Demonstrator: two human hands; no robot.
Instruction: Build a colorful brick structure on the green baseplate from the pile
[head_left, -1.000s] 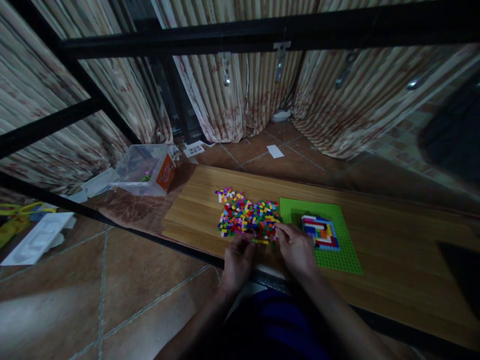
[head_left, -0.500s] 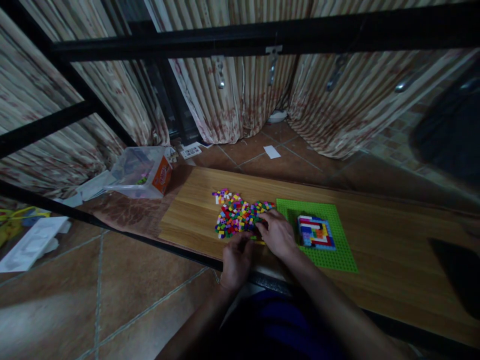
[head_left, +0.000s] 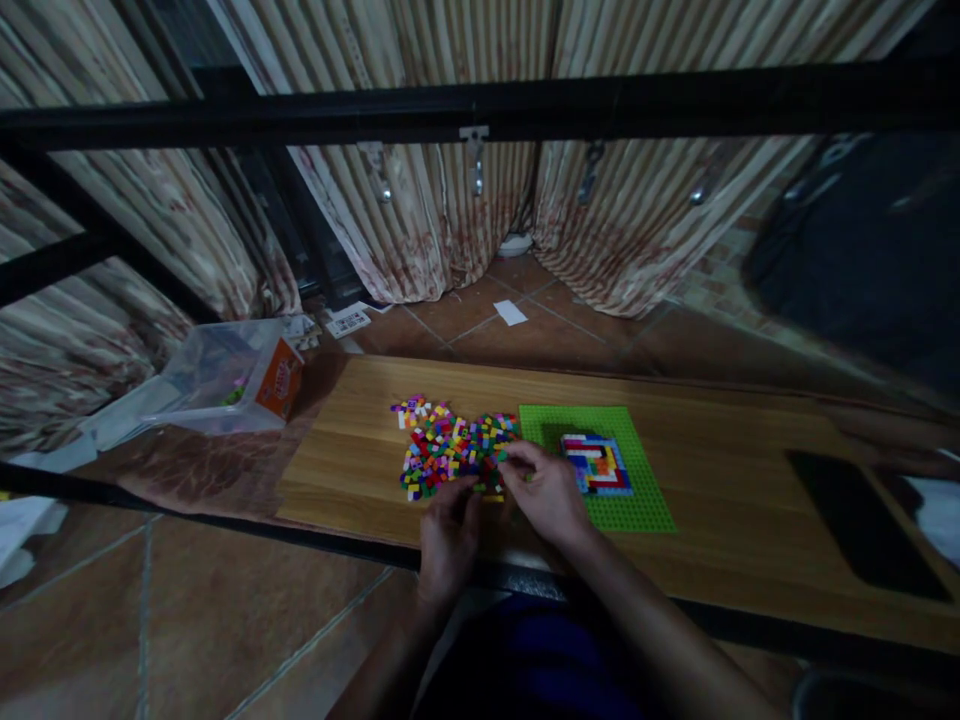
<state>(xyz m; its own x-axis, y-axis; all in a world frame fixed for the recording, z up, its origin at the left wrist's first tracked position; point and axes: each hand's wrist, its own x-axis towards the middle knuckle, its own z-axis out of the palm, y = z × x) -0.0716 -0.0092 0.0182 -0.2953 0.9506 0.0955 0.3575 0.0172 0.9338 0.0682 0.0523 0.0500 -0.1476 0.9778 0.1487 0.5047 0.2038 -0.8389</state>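
A loose heap of small multicoloured toy bricks (head_left: 450, 450) lies on the wooden board. At its near edge, my left hand (head_left: 448, 535) rests with curled fingers, thumb and forefinger close together. My right hand (head_left: 546, 492) is at the heap's right side in a pinch. Whatever either pinch holds is too small and dark to make out. Just right of that hand lies a green studded baseplate (head_left: 649, 480). On it stands a low block-built piece (head_left: 598, 464) with light blue, white, red and yellow bricks; my right hand covers the baseplate's near left part.
The wooden board (head_left: 720, 510) carries a dark flat object (head_left: 866, 522) at its right. A clear plastic box (head_left: 225, 375) with an orange label stands beyond the left end. A black metal bar (head_left: 420, 112) crosses in front of striped curtains (head_left: 420, 220). White paper (head_left: 511, 313) lies behind.
The view has swung to the right, bringing the dark flat object further into sight. My right fingertips have shifted slightly right against the heap. My left hand stays at the near edge.
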